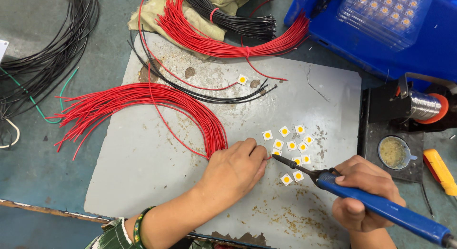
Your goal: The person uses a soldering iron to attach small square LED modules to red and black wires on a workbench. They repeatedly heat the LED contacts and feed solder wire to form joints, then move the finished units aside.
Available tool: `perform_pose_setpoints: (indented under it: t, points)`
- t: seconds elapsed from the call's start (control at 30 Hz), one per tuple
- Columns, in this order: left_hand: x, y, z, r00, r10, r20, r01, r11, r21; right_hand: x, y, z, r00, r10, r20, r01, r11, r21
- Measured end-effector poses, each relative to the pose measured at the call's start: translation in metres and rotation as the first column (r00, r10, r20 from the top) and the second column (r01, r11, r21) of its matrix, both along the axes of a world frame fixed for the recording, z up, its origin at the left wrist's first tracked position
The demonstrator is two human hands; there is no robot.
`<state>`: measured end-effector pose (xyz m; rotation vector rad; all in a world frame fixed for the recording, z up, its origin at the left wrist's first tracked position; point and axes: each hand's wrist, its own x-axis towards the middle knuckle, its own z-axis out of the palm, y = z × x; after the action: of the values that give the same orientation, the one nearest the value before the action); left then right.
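Observation:
My left hand (235,170) pinches the end of a red wire (164,122) and holds it down beside a small white square chip with a yellow centre (277,152). My right hand (364,194) grips a blue-handled soldering iron (381,206); its dark tip (278,158) touches the spot where the wire end meets that chip. Several more of these chips (295,146) lie scattered just right of the tip on the grey work plate (157,177). A fanned bundle of red wires (143,103) ends right above my left hand.
A solder spool (426,106) and a round flux tin (393,152) sit at the right. A blue box with a clear chip tray (385,13) stands top right. Black wire bundles (47,58) lie left, more red and black wires (228,37) at top. A yellow tool (440,172) lies far right.

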<state>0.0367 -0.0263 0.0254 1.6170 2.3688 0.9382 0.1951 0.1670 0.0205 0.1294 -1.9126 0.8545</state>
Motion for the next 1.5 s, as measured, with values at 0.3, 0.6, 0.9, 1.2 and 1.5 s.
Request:
perform_pose_setpoints:
  t: [0.3, 0.6, 0.9, 1.2, 1.5]
  points:
    - [0.004, 0.002, -0.002, 1.000, 0.016, -0.027, -0.016, 1.000, 0.004, 0.002, -0.008, 0.033, 0.974, 0.106, 0.200, -0.124, 0.989, 0.079]
    - [0.003, 0.002, -0.004, 1.000, 0.013, -0.025, -0.013, 1.000, 0.016, 0.004, -0.001, 0.012, 0.999, -0.026, 0.020, 0.025, 0.999, 0.045]
    - [0.003, 0.001, -0.004, 0.999, 0.001, -0.046, -0.001, 1.000, -0.003, 0.047, 0.025, 0.007, 0.969, -0.161, 0.186, 0.160, 0.987, 0.023]
    - [0.003, 0.001, -0.008, 0.999, 0.005, -0.039, -0.005, 1.000, -0.014, 0.068, 0.076, -0.005, 0.958, -0.102, 0.267, 0.067, 0.989, 0.135]
    - [-0.046, -0.013, 0.043, 0.929, 0.162, 0.334, -0.243, 0.945, 0.217, 0.041, 0.069, -0.049, 0.917, -0.383, -0.107, 0.332, 0.886, -0.325]
